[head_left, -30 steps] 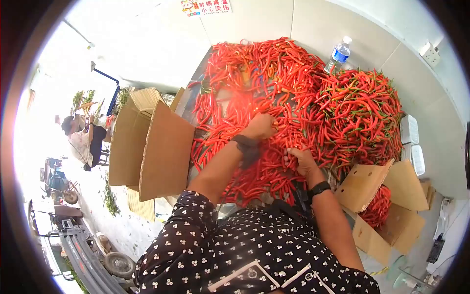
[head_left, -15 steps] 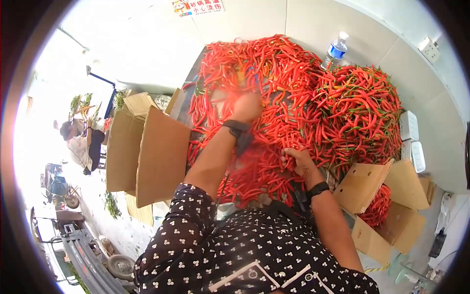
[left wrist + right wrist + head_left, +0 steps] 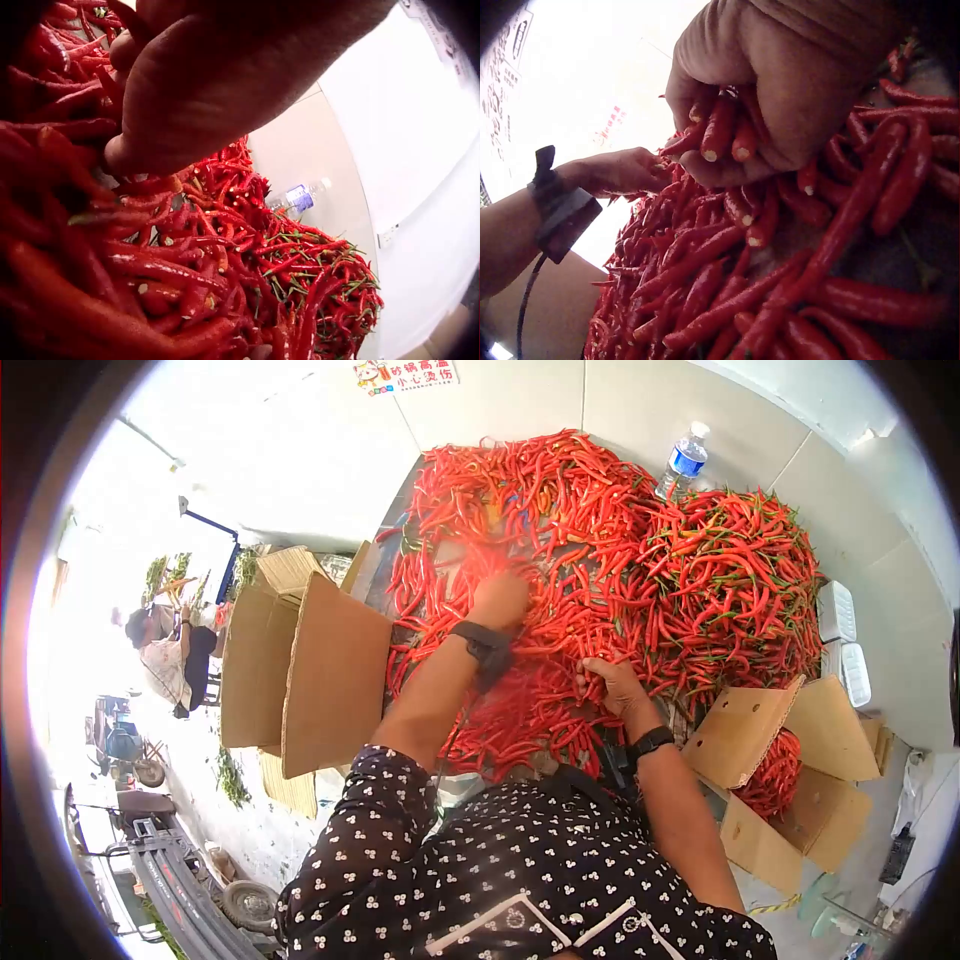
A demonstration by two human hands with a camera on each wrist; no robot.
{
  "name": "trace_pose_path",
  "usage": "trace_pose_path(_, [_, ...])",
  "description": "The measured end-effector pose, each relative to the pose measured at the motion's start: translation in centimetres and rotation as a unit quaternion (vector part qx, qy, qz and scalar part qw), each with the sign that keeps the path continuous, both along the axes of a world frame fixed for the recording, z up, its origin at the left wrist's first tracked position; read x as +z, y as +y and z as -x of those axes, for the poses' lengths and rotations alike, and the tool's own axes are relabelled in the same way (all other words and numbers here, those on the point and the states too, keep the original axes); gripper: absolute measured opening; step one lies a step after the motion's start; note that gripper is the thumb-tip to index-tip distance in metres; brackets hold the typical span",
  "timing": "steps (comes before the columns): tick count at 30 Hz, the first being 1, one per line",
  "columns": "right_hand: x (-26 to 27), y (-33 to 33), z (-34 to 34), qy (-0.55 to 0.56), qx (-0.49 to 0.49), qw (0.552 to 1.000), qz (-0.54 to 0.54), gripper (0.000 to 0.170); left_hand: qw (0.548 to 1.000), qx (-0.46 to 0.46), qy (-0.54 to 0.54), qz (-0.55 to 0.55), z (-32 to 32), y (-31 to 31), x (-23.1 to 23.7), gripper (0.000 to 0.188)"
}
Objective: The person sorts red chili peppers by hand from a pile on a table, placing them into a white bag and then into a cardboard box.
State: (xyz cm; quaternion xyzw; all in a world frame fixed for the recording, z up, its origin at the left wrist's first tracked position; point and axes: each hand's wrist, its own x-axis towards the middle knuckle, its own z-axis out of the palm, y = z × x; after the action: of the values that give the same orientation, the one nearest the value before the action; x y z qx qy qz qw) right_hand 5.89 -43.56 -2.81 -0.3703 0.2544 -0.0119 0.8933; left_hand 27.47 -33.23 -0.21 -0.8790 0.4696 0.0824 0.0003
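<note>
Our right hand (image 3: pixel 622 685) is curled round a few peppers (image 3: pixel 720 131) over the heap (image 3: pixel 697 289); if we loosen up, some could slip out. Can't tell if our left hand (image 3: pixel 500 603) grips any.

Your left hand (image 3: pixel 500 603) hides most of its fingers in the head view, and the slim red chilli peppers (image 3: pixel 510 705) near it look blurred. Your right hand (image 3: pixel 787 82) covers one end of the peppers it holds. Peppers bury most of the grey desk (image 3: pixel 381 574). You cannot see into the brown cardboard box (image 3: pixel 335 670) at left, nor read the clear plastic bottle (image 3: pixel 683 465)'s label.
</note>
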Motion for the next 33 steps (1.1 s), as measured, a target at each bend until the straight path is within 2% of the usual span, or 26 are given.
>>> trace_pose_path(3, [-0.2,0.2,-0.1,-0.006,-0.025,1.000,-0.012,0.005,1.000,0.007,-0.018,0.011,0.3,0.4,0.6,0.039])
trace_pose_path(5, [0.3,0.3,-0.1,-0.003,-0.023,1.000,-0.002,0.005,0.999,0.009,0.023,0.033,1.6,0.8,3.6,0.020])
trace_pose_path(9, [0.2,0.1,0.0,-0.014,-0.012,1.000,-0.007,0.005,0.993,-0.038,0.106,0.023,-0.8,2.0,4.1,0.024])
trace_pose_path(10, [-0.2,0.1,-0.1,-0.014,-0.011,1.000,-0.010,0.005,0.984,0.037,0.163,0.054,-1.0,2.2,4.8,0.027])
trace_pose_path(11, [-0.6,-0.1,-0.1,-0.014,0.005,1.000,-0.003,0.013,0.965,0.113,0.219,0.086,-1.1,2.3,5.2,0.031])
trace_pose_path(12, [-0.9,-0.2,-0.2,-0.014,0.020,1.000,0.004,0.026,0.965,0.114,0.219,0.086,-1.6,2.4,4.6,0.031])
trace_pose_path(14, [-0.7,0.0,-0.3,-0.007,0.002,1.000,0.012,0.029,0.964,0.050,0.225,0.135,-2.6,2.7,2.2,0.031])
trace_pose_path(15, [-0.6,0.1,-0.3,0.000,-0.017,1.000,0.020,0.032,0.963,0.052,0.226,0.136,-2.4,2.7,1.5,0.031])
trace_pose_path(16, [-0.4,0.2,-0.4,0.001,-0.016,1.000,0.022,0.032,0.949,0.045,0.238,0.201,-1.9,2.4,0.8,0.031])
trace_pose_path(17, [-0.2,0.3,-0.4,0.000,-0.022,0.999,0.025,0.016,0.930,0.038,0.250,0.266,-1.5,2.0,0.0,0.032])
trace_pose_path(18, [0.0,0.3,-0.3,-0.001,-0.029,0.999,0.028,0.006,0.930,0.038,0.251,0.267,-1.7,1.3,-1.2,0.032])
trace_pose_path(20, [-0.1,0.2,-0.2,0.000,-0.023,0.999,0.028,0.006,0.965,-0.018,0.145,0.218,-2.3,-0.3,-3.3,0.025])
trace_pose_path(21, [-0.2,0.2,-0.2,-0.001,-0.017,1.000,0.027,0.007,0.965,-0.018,0.145,0.218,-1.9,-1.0,-3.4,0.025])
trace_pose_path(24, [-0.2,-0.1,-0.3,-0.013,0.014,1.000,0.013,0.007,0.977,-0.002,0.102,0.185,-0.7,-2.7,-3.8,0.026])
trace_pose_path(26, [-0.1,0.0,-0.2,-0.013,0.002,1.000,0.010,0.006,0.969,0.036,0.053,0.240,0.4,-2.8,-4.4,0.023])
trace_pose_path(27, [0.0,0.1,-0.1,-0.012,-0.008,1.000,0.006,0.006,0.969,0.033,0.054,0.239,0.8,-2.8,-3.8,0.023])
trace_pose_path(29, [0.0,0.1,-0.1,-0.014,-0.009,1.000,0.012,0.005,0.991,0.036,0.048,0.121,1.2,-2.4,-2.7,0.019])
trace_pose_path(30, [0.1,0.1,-0.2,-0.018,-0.007,1.000,0.022,0.005,0.991,0.036,0.047,0.120,0.9,-2.3,-3.2,0.019])
trace_pose_path(32, [0.2,0.1,-0.2,-0.017,-0.011,1.000,0.018,0.005,0.992,-0.024,0.109,0.056,-0.4,-1.8,-4.8,0.026])
trace_pose_path(33, [0.2,0.2,-0.2,-0.014,-0.014,1.000,0.013,0.005,0.992,-0.025,0.109,0.055,-0.5,-1.3,-4.3,0.026])
